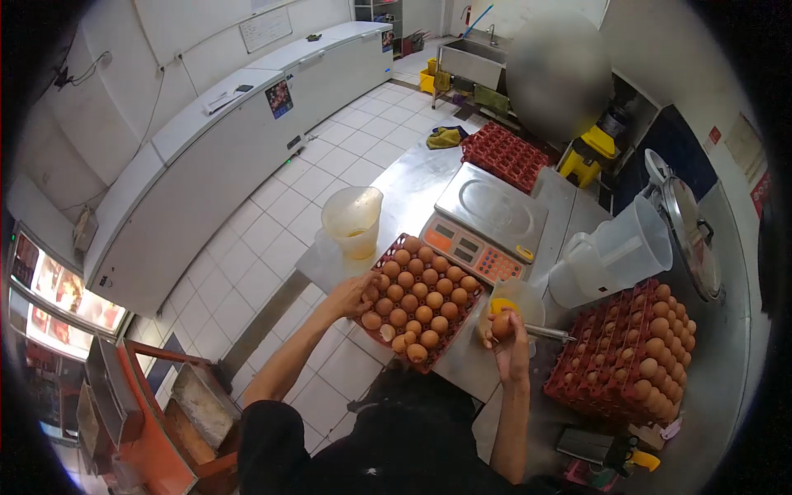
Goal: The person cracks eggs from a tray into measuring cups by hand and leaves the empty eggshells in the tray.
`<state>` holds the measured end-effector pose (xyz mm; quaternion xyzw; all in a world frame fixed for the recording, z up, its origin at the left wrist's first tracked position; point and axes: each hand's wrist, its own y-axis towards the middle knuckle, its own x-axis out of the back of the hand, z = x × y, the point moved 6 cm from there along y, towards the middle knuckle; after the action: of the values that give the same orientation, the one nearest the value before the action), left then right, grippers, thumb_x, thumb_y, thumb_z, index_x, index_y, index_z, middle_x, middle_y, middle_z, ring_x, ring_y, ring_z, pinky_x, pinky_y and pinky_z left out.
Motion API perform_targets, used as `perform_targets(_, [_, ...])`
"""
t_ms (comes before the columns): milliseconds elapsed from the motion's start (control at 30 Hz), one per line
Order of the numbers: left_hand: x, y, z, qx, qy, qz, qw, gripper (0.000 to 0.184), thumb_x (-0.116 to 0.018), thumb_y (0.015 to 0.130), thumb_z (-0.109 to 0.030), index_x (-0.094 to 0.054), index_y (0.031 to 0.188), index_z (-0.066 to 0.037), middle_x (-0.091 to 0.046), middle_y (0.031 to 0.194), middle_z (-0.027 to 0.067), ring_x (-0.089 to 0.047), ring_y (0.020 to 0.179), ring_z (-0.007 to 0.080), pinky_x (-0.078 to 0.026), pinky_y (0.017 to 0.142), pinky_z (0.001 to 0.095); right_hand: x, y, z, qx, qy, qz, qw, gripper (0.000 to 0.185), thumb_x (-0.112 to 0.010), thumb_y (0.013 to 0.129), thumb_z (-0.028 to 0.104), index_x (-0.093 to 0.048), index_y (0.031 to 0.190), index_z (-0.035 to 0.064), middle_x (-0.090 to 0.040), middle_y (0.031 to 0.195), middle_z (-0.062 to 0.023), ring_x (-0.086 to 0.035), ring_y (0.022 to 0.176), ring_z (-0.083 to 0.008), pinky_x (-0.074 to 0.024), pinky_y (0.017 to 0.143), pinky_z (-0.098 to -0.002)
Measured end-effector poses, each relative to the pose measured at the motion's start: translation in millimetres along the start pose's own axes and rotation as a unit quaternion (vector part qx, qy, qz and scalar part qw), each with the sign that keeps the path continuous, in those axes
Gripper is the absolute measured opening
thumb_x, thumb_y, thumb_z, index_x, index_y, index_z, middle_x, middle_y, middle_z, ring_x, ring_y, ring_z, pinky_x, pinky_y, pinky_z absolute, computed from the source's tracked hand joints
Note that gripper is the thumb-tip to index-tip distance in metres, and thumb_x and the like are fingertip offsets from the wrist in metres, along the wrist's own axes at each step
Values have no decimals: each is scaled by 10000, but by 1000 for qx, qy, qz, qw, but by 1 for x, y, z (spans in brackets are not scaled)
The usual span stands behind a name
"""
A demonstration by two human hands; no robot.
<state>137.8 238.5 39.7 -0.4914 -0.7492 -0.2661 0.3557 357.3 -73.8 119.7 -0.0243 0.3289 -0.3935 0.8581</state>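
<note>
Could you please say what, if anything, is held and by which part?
Right hand: a brown oval egg, by its sides. Left hand: any hold is unclear.

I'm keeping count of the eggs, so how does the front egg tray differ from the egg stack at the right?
The front egg tray shows one layer of eggs, while the egg stack rises in several. The left hand is at the front egg tray's edge; neither hand touches the egg stack. The front egg tray shows mainly egg tops, the egg stack its layered side. Both have red trays and brown eggs.
</note>
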Motion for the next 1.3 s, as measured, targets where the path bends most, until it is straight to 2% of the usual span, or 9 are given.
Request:
perform_targets(200, [49, 6, -102, 106, -179, -215, 954, 587, -729, 856, -59, -484, 1389, -34, -581, 1267, 156, -639, 1137, 287, -550, 965, 399, 9, 4, 4, 25, 41, -14, 999, 339, -479, 1069, 335, -464, 1327, 117, -584, 1134, -129, -595, 787, -202, -505, 658, -337])
perform_targets(300, [19, 17, -162, -27, -380, -408, 829, 531, -717, 917, -56, -467, 1383, -16, -584, 1228, 140, -629, 1092, 214, -535, 947, 334, -3, 12, 2, 19, 78, 54, 995, 334, -475, 1067, 329, -465, 1348, 150, -567, 1216, -106, -600, 878, -215, -500, 728, -365])
perform_targets(400, [-21, 33, -230, -24, -369, -419, 830, 481, -705, 945, -55, -447, 1345, 15, -580, 1181, 131, -619, 1089, 217, -527, 976, 329, -17, 14, -1, 26, 107, 102, 989, 331, -485, 1062, 330, -512, 1343, 157, -595, 1240, -73, -600, 955, -216, -500, 803, -360])
perform_targets(533, [-60, 62, -260, -59, -474, -283, 832, 422, -711, 917, -12, -470, 1263, 4, -542, 1248, 147, -607, 1143, 229, -531, 976, 340, -15, 4, 4, 52, 85, 13, 995, 312, -437, 1080, 304, -482, 1355, 163, -560, 1284, -39, -546, 1163, -177, -486, 949, -393])
perform_targets(600, [-77, 66, -255, -33, -568, -258, 781, 429, -715, 917, -14, -468, 1267, 4, -539, 1255, 148, -604, 1160, 224, -530, 989, 337, -6, 4, 7, 69, 82, 4, 994, 318, -433, 1080, 312, -486, 1355, 162, -556, 1288, -37, -545, 1166, -175, -484, 955, -392])
perform_targets(800, [-86, 86, -265, -50, -517, -173, 836, 498, -715, 932, -38, -447, 1350, 3, -552, 1284, 159, -596, 1224, 243, -534, 1031, 348, 24, 9, 28, 101, -66, -19, 993, 339, -537, 1033, 256, -541, 1343, 119, -600, 1239, -61, -591, 1092, -169, -510, 919, -334])
perform_targets(933, [-91, 115, -252, -44, -590, -57, 804, 485, -692, 983, -122, -467, 1405, -40, -588, 1308, 161, -608, 1221, 240, -545, 1019, 349, 24, -3, 72, 290, -409, -44, 864, 418, -697, 937, 115, -587, 1339, 70, -666, 1183, -113, -664, 1031, -197, -564, 882, -318])
perform_targets(1033, [-102, 129, -248, -37, -602, 111, 790, 454, -667, 1014, -262, -564, 1380, -15, -631, 1282, 193, -672, 1131, 260, -609, 934, 355, 12, -17, 91, 236, -443, -57, 863, 437, -766, 891, 135, -638, 1304, 74, -684, 1155, -111, -655, 1037, -168, -544, 914, -322])
perform_targets(1300, [-89, 155, -248, -24, -503, 202, 840, 569, -747, 951, -347, -595, 1398, -29, -677, 1265, 210, -704, 1090, 258, -624, 895, 339, 26, -8, 79, 267, -475, -98, 833, 440, -821, 859, 193, -683, 1259, 73, -737, 1131, -134, -717, 1021, -212, -585, 896, -346])
